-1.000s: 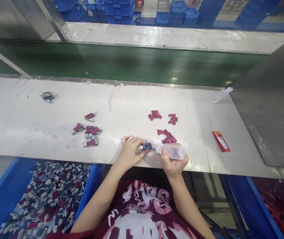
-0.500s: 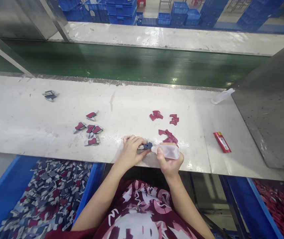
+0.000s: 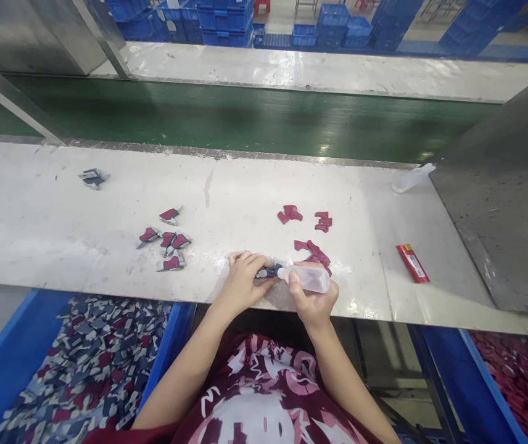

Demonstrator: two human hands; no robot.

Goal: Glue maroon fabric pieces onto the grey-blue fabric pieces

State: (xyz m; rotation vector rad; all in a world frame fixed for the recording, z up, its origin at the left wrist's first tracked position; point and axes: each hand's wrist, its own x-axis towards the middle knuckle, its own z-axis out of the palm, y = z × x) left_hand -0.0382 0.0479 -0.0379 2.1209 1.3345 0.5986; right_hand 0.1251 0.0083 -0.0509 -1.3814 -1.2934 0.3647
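My left hand (image 3: 244,279) grips a small dark-blue and grey plastic piece (image 3: 271,271) near the table's front edge. In my right hand (image 3: 316,303) is a translucent squeeze bottle (image 3: 308,278), tilted on its side, its nozzle pointing left at the dark-blue piece. Whether the tip touches the piece cannot be made out. Loose dark-red pieces (image 3: 313,253) lie just beyond the bottle, with more red pieces (image 3: 290,213) farther back. Left of my hands sits a cluster of grey, blue and red assembled pieces (image 3: 170,242).
Grey-blue pieces (image 3: 93,177) lie at the far left. A red packet (image 3: 412,263) and another clear bottle (image 3: 412,178) are on the right, near a metal panel (image 3: 504,203). Blue bins (image 3: 18,333) of parts stand below the white table (image 3: 245,191); a green belt (image 3: 245,120) runs behind.
My right hand has shifted the squeeze bottle slightly left, so its nozzle is farther over the dark-blue piece. My left hand stays in place.
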